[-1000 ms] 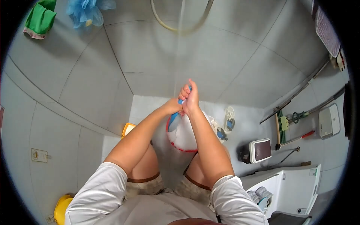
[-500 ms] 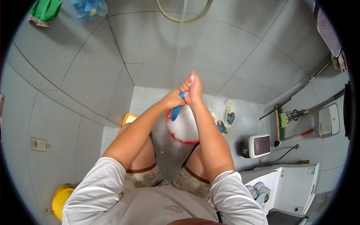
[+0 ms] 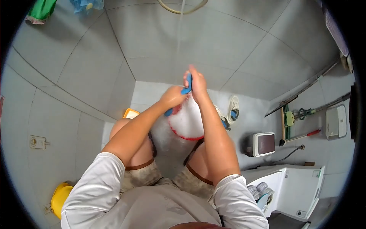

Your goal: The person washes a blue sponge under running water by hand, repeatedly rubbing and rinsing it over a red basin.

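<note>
My left hand (image 3: 172, 96) and my right hand (image 3: 198, 81) are close together above a red-rimmed basin (image 3: 187, 138) filled with white foam. A soft, bent blue piece (image 3: 186, 91) passes between them, and both hands are closed on it. One end of it shows past my left wrist, low on the left. Its exact kind I cannot make out. Foam (image 3: 187, 120) heaps up in the basin, partly hidden by my right forearm. A white sneaker (image 3: 233, 108) with blue inside stands to the right, and a second shoe (image 3: 225, 121) is half hidden behind that forearm.
A thin water stream (image 3: 179, 38) falls beyond my hands, near a hose (image 3: 183, 11). A bin (image 3: 263, 144) stands right, with a white washer-like unit (image 3: 299, 192) below it. Brushes and a mop (image 3: 286, 124) hang on the right wall. A yellow basin (image 3: 60, 199) is at lower left.
My left hand has shifted slightly left and the hands are a little further apart. The blue piece now bends between them, its upper part showing at my right hand. The view has tilted slightly.
</note>
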The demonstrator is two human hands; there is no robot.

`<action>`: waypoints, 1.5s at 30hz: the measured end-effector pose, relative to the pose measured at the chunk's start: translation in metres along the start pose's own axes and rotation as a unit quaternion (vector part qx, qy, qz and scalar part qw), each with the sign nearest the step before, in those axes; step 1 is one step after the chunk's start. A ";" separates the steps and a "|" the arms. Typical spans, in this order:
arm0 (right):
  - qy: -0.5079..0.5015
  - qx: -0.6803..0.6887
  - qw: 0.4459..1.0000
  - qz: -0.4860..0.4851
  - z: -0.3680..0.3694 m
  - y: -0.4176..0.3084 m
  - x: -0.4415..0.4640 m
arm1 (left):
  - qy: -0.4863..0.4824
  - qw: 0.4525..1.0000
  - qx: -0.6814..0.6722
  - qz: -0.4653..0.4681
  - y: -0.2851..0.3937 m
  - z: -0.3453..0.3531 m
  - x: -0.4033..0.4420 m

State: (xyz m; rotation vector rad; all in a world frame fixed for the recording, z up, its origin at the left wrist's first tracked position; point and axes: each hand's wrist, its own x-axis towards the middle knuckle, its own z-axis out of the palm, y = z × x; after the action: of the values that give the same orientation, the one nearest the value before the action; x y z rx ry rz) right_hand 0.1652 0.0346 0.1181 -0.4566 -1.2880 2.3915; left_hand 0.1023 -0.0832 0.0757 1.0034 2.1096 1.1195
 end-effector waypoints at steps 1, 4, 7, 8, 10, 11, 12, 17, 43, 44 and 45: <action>-0.001 -0.076 0.997 -0.011 -0.001 -0.005 -0.002 | 0.001 1.000 -0.003 -0.002 -0.011 0.003 0.008; 0.018 -0.175 0.983 -0.047 -0.009 -0.003 0.003 | 0.064 0.997 0.025 -0.028 -0.024 0.002 0.023; 0.008 -0.279 0.959 -0.046 -0.017 0.009 0.001 | 0.122 0.988 0.079 -0.057 -0.027 0.000 0.027; -0.022 -0.353 0.935 -0.020 -0.019 0.013 -0.001 | 0.109 0.985 0.120 -0.059 -0.027 -0.001 0.029; 0.026 -0.503 0.853 -0.136 -0.036 0.036 0.009 | 0.095 0.981 0.157 -0.062 -0.027 -0.004 0.030; 0.073 -0.628 0.734 -0.248 -0.046 0.049 0.014 | 0.086 0.977 0.186 -0.054 -0.027 -0.006 0.029; 0.070 -0.630 0.734 -0.246 -0.039 0.044 0.009 | 0.077 0.973 0.214 -0.046 -0.028 -0.008 0.027; -0.007 -0.741 0.560 -0.371 0.012 0.013 -0.024 | 0.037 0.959 0.279 -0.004 -0.027 -0.025 0.022; -0.046 -0.567 0.821 -0.043 0.001 -0.016 -0.058 | 0.000 0.993 0.067 0.098 0.008 -0.064 -0.047; -0.056 -0.518 0.853 0.025 0.006 -0.022 -0.061 | -0.013 0.997 0.031 0.066 0.009 -0.064 -0.042; -0.066 -0.464 0.879 0.089 0.013 -0.028 -0.061 | -0.025 0.999 -0.002 0.035 0.013 -0.066 -0.037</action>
State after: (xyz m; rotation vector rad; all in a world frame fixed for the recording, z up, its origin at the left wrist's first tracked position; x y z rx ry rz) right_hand 0.2175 0.0097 0.1547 -0.6868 -2.5231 1.7872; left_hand 0.0802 -0.1380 0.1245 1.1011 2.0465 1.1193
